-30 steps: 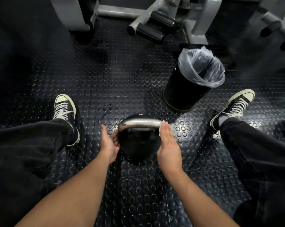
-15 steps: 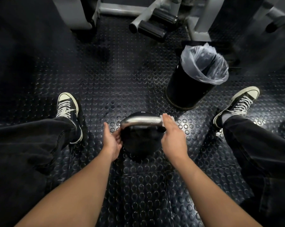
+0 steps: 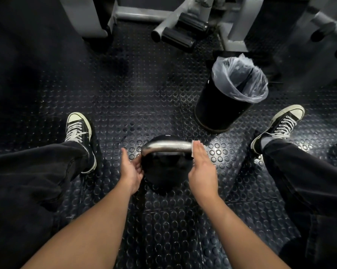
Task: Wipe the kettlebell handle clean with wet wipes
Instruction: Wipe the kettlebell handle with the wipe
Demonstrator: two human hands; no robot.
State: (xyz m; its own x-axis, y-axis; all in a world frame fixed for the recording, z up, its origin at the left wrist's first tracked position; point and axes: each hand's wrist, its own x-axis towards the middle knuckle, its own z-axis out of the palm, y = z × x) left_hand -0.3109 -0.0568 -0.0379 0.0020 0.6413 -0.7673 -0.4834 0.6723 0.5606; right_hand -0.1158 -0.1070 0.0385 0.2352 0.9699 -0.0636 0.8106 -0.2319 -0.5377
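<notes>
A black kettlebell [image 3: 163,171] stands on the studded rubber floor between my legs, its silver handle [image 3: 169,146] running left to right. My left hand [image 3: 130,171] cups the left side of the ball, thumb up and fingers resting against it under the handle's left end. At the handle's right end, my right hand [image 3: 201,169] presses a white wet wipe [image 3: 192,153] against the metal with straight fingers. Only the wipe's edges show past the fingers.
A black waste bin [image 3: 218,109] lined with a clear plastic bag stands just beyond the kettlebell to the right. My sneakers lie at the left [image 3: 77,129] and the right [image 3: 282,125]. Grey gym machine frames and padded rollers [image 3: 183,30] cross the back.
Half a second ago my right hand lay over the top of the handle's right end; it has come back down to the right side with the wipe. My left hand has stayed put.
</notes>
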